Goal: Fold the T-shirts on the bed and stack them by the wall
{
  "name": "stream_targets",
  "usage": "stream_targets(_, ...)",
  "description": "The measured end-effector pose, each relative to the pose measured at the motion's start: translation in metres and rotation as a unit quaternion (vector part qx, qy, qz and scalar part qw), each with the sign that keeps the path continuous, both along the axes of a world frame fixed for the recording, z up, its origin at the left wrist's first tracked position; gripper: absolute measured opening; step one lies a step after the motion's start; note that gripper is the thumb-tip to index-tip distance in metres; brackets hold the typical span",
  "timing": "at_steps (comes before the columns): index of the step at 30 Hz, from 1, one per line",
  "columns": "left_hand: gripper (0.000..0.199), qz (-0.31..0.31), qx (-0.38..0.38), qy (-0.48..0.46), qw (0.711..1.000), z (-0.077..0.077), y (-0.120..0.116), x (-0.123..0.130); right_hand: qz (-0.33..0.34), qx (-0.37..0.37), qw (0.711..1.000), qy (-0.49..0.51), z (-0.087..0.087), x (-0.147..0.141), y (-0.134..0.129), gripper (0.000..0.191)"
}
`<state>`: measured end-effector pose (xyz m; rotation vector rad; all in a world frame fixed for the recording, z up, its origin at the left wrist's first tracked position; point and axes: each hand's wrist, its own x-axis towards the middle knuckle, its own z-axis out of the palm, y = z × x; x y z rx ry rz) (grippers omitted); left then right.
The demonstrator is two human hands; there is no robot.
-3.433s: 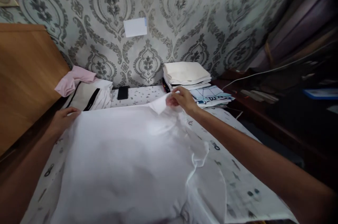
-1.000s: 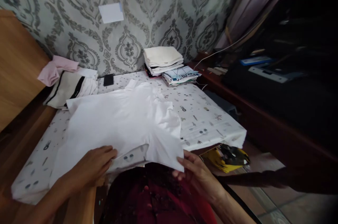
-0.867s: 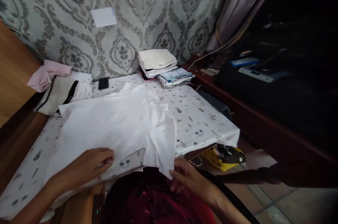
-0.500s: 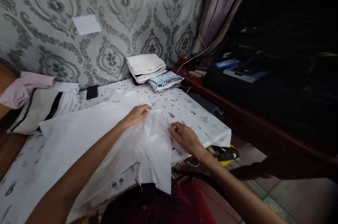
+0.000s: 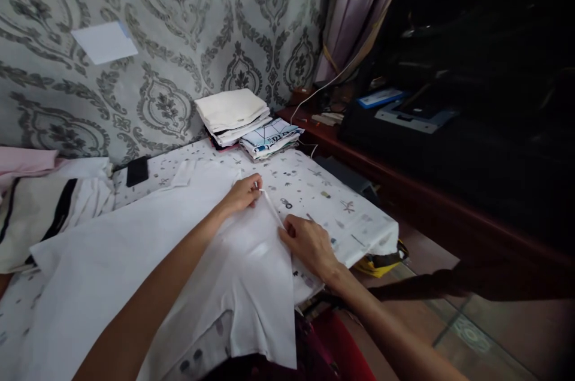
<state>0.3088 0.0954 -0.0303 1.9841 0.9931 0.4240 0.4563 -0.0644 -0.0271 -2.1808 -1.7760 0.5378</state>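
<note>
Head view: white motif-printed fabric sheet (image 5: 348, 222) spans centre, supporting white cloth shirt (image 5: 126, 234), spread lower left to centre. Left hand (image 5: 240, 194), right hand (image 5: 311, 246) at centre: fingers pinching shirt's edge, apparently to tension it. Black rectangular phone (image 5: 137, 172), left, beyond shirt, likely placed out of way.

This looks like a room in a home: patterned wallpaper (image 5: 164, 102), a tied-back curtain (image 5: 353, 3), a tiled floor (image 5: 503, 327), and a white shirt (image 5: 108, 261) and folded clothes (image 5: 233, 110) on a printed cloth (image 5: 309, 186).
</note>
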Motion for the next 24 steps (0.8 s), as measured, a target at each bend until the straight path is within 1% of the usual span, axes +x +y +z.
stream_targets(1,0.009,0.019,0.013,-0.006,1.000,-0.004,-0.004,0.001,0.002,-0.004,1.000,-0.013,-0.002,0.000,0.000,0.018)
stream_targets(3,0.010,0.042,0.067,-0.004,0.997,-0.011,-0.012,0.001,0.007,0.001,0.999,-0.036,-0.006,0.002,-0.002,0.014)
stream_targets(5,0.014,0.042,0.111,-0.012,0.993,-0.015,-0.022,-0.002,0.013,0.041,0.998,-0.051,-0.008,0.003,-0.002,0.009)
stream_targets(6,0.018,0.032,0.128,-0.019,0.991,-0.017,-0.027,-0.005,0.022,0.074,0.995,-0.057,-0.009,0.003,-0.001,0.012)
stream_targets(8,0.028,-0.001,0.172,-0.021,0.985,-0.020,-0.038,-0.015,0.074,0.154,0.983,-0.063,-0.011,0.000,0.006,0.018)
stream_targets(11,0.036,-0.041,0.255,0.032,0.966,-0.026,-0.051,-0.038,0.207,0.253,0.944,-0.048,-0.019,-0.011,0.026,0.027)
stream_targets(13,0.042,-0.040,0.277,0.083,0.956,-0.030,-0.057,-0.058,0.270,0.282,0.919,-0.045,-0.030,-0.020,0.041,0.036)
stream_targets(15,0.048,-0.020,0.275,0.125,0.953,-0.033,-0.060,-0.082,0.304,0.284,0.907,-0.068,-0.045,-0.024,0.052,0.042)
stream_targets(17,0.053,0.006,0.259,0.160,0.952,-0.035,-0.059,-0.112,0.314,0.277,0.902,-0.105,-0.059,-0.021,0.058,0.046)
stream_targets(19,0.057,0.043,0.237,0.195,0.951,-0.034,-0.056,-0.146,0.303,0.276,0.902,-0.134,-0.067,-0.014,0.061,0.049)
stream_targets(20,0.059,0.066,0.226,0.211,0.949,-0.033,-0.054,-0.162,0.293,0.278,0.903,-0.144,-0.068,-0.012,0.063,0.049)
stream_targets(22,0.060,0.115,0.212,0.236,0.941,-0.032,-0.051,-0.192,0.283,0.278,0.905,-0.152,-0.063,-0.016,0.071,0.046)
stream_targets(24,0.061,0.159,0.209,0.251,0.932,-0.031,-0.048,-0.214,0.301,0.273,0.902,-0.144,-0.052,-0.034,0.086,0.046)
